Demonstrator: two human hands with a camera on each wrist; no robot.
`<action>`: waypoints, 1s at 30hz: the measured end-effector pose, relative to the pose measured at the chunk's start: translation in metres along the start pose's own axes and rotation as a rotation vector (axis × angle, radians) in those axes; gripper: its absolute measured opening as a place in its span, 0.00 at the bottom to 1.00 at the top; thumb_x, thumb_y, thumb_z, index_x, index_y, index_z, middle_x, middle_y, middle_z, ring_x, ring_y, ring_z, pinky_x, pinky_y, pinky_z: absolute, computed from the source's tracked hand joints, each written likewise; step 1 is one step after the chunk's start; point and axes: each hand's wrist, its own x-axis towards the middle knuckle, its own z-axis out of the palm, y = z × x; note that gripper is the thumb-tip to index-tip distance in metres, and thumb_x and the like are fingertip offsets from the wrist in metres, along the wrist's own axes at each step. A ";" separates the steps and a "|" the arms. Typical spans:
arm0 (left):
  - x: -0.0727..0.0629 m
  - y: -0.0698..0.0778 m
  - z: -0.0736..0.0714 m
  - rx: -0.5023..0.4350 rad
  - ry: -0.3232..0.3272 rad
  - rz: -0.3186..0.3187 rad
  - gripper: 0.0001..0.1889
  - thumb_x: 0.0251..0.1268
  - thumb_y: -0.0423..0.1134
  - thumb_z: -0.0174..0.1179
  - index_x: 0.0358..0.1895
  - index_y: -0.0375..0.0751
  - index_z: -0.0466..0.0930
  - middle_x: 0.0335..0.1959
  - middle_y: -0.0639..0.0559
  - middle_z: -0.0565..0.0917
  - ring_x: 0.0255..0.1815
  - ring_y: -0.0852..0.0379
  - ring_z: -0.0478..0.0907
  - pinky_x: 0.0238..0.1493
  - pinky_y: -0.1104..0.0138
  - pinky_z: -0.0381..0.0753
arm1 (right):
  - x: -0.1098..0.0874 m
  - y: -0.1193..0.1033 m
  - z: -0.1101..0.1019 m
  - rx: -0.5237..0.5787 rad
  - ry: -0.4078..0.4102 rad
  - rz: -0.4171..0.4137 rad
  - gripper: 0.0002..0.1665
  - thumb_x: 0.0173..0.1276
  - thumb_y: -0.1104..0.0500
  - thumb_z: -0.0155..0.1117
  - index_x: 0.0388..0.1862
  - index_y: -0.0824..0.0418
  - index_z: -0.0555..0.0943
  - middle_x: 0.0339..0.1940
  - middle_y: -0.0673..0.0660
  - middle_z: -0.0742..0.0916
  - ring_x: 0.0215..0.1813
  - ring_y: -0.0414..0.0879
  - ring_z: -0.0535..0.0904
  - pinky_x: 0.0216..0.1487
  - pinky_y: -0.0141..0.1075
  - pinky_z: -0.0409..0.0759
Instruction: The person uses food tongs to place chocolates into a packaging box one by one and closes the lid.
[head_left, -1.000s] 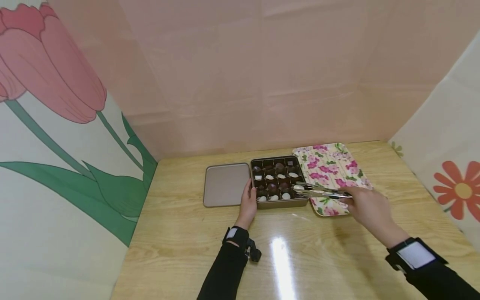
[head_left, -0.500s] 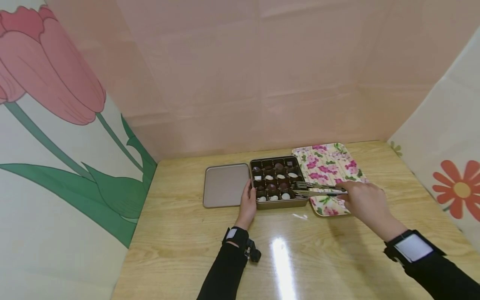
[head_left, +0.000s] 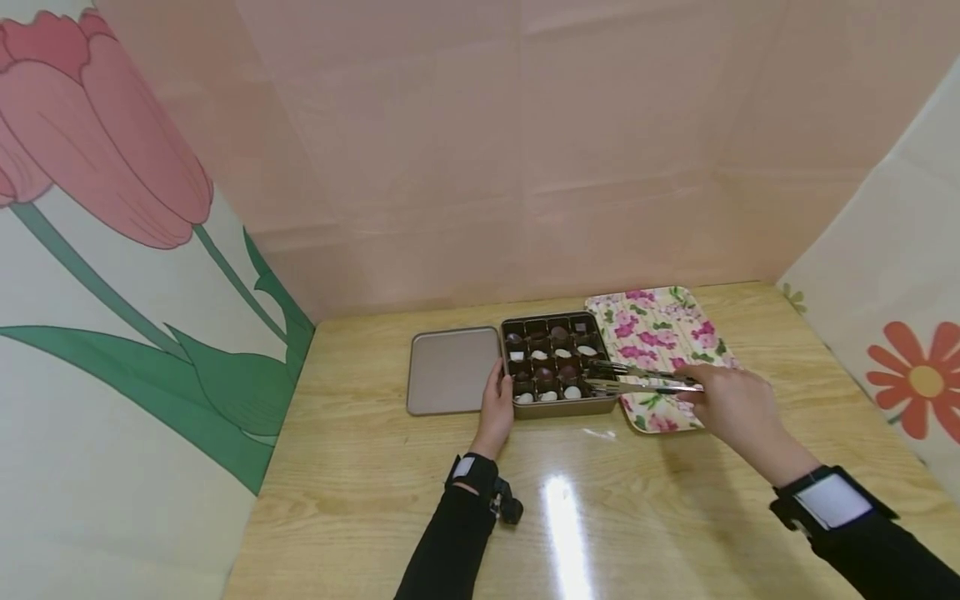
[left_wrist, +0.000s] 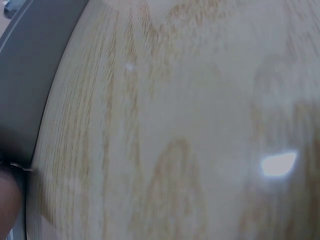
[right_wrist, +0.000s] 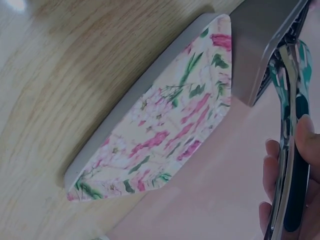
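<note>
A dark tin (head_left: 566, 408) holds brown and white chocolates in a divided insert, with several pieces such as a white chocolate (head_left: 572, 392) near its front. My left hand (head_left: 495, 417) rests along the tin's left side, fingers straight. In the left wrist view a finger (left_wrist: 7, 202) shows beside the tin's grey wall (left_wrist: 35, 70). My right hand (head_left: 738, 412) grips metal tongs (head_left: 645, 382) with dark handles. The tong tips reach into the tin's right-hand compartments near the front. Whether they touch a chocolate is hidden in both views.
A tray with a pink floral pattern (head_left: 656, 342) lies right of the tin, beneath the tongs. The tin's flat lid (head_left: 450, 371) lies against its left side. Behind the wooden table (head_left: 360, 500) stands a pink backdrop (head_left: 450, 167).
The tong tips have shifted slightly over the tin's right-hand column. A white chocolate visible between them a second ago is now out of sight. My left hand and the tin stay still.
</note>
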 end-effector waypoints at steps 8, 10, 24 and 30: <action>0.000 0.000 0.001 0.005 0.003 -0.001 0.27 0.84 0.45 0.39 0.80 0.47 0.51 0.79 0.44 0.55 0.77 0.45 0.53 0.74 0.51 0.56 | -0.008 0.014 0.005 0.104 -0.072 0.140 0.20 0.62 0.59 0.73 0.52 0.66 0.83 0.13 0.48 0.76 0.14 0.42 0.59 0.15 0.35 0.52; 0.000 0.000 0.001 0.001 0.002 0.001 0.27 0.84 0.45 0.39 0.80 0.47 0.51 0.79 0.44 0.54 0.77 0.45 0.53 0.74 0.50 0.56 | -0.011 0.022 0.007 0.138 -0.082 0.201 0.22 0.65 0.58 0.71 0.55 0.68 0.81 0.13 0.48 0.74 0.14 0.43 0.60 0.15 0.35 0.53; -0.001 0.003 0.000 0.002 -0.004 -0.004 0.27 0.84 0.46 0.39 0.80 0.47 0.51 0.79 0.44 0.54 0.77 0.45 0.53 0.75 0.51 0.55 | -0.048 0.119 0.038 0.170 -0.155 0.493 0.27 0.73 0.53 0.62 0.64 0.68 0.73 0.15 0.54 0.74 0.16 0.48 0.65 0.16 0.37 0.55; -0.001 0.004 -0.001 0.004 0.000 -0.001 0.27 0.84 0.46 0.39 0.80 0.46 0.51 0.79 0.44 0.55 0.77 0.44 0.53 0.75 0.51 0.55 | -0.052 0.143 0.054 0.145 -0.189 0.516 0.30 0.71 0.51 0.66 0.62 0.69 0.73 0.26 0.64 0.82 0.22 0.52 0.70 0.19 0.39 0.59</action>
